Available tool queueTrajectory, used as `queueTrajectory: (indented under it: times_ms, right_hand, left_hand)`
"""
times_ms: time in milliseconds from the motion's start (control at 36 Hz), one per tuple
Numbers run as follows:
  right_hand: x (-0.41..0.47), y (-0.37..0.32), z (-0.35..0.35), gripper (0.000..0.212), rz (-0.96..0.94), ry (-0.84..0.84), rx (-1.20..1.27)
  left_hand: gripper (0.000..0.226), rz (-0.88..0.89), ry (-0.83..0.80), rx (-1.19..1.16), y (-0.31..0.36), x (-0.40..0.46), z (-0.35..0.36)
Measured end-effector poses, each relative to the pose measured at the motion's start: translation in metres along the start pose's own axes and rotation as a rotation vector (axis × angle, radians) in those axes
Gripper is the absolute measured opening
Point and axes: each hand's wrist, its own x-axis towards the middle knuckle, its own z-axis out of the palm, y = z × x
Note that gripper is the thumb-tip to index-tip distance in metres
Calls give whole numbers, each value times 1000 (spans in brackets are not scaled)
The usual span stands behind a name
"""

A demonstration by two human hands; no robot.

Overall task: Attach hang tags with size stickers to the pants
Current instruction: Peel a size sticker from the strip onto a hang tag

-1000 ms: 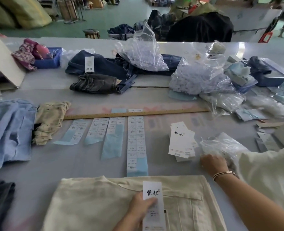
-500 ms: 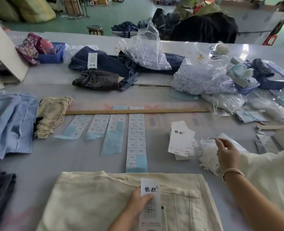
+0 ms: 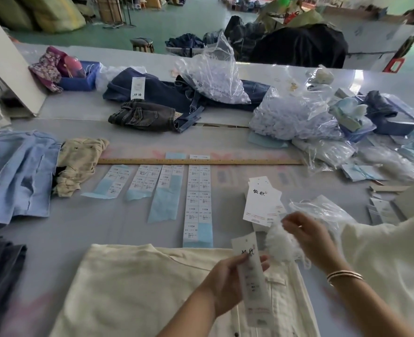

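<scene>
Head view looks down on the left hand (image 3: 227, 280), fingers and thumb curled round a long white hang tag (image 3: 251, 276) that it holds upright and a little tilted above the cream pants (image 3: 133, 293). Just to its right the right hand (image 3: 306, 239) pinches at a fluffy clump of white tag strings (image 3: 280, 243), which hangs between the fingers and the top of the tag; whether the clump touches the tag I cannot tell, since the motion blurs it. A pair of thin bangles (image 3: 344, 276) sits on that wrist, and a pale sleeve fills the right edge. The pants lie flat at the near edge of the grey table (image 3: 118, 222), waistband toward the far side. Beyond the hands rests a fanned stack of hang tags (image 3: 261, 203), with a crumpled clear plastic bag (image 3: 322, 210) beside it. Further left lie four strips of size stickers (image 3: 198, 203) on blue backing, side by side below a long wooden ruler (image 3: 201, 162). Light blue jeans (image 3: 16, 173) and a crumpled beige garment (image 3: 79, 161) sit at the left, dark jeans (image 3: 152, 93) and more plastic bags farther back.
</scene>
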Motion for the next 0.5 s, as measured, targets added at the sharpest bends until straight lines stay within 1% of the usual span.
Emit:
queueTrajectory:
  times_ms: [28,83,167,222,250,333,389,417,444,472,500]
  right_hand:
    - [-6,2,6,23,-19,-50,-102]
    - [-19,7,16,27,-32,-124,-168]
    - [-35,17,32,27,23,-174,-106]
    - [-45,23,40,25,93,-179,-59]
    - [-49,25,44,26,102,-174,-98]
    - [-61,24,48,28,-3,-168,-220]
    - [-66,26,47,29,-68,-252,-247]
    - [-69,27,46,30,-66,-294,-215]
    - [-69,28,44,31,-35,-279,-125]
    - [-68,29,41,35,10,-192,-1]
    - [-65,32,39,42,51,-75,68]
  left_hand:
    - [40,-3,14,-10,1,2,6]
    - [37,-21,32,-26,0,9,16]
    - [26,-47,72,47,-4,22,24]
    - [25,-75,109,61,-5,27,23]
    - [27,-82,119,52,-4,28,21]
    - [30,-87,145,36,0,30,14]
    - [29,-101,172,62,2,32,8]
    - [28,-112,187,83,3,33,5]
    - [28,-121,202,100,3,35,2]
    - [29,-127,220,122,4,36,-1]
    - [30,-132,237,154,4,37,-6]
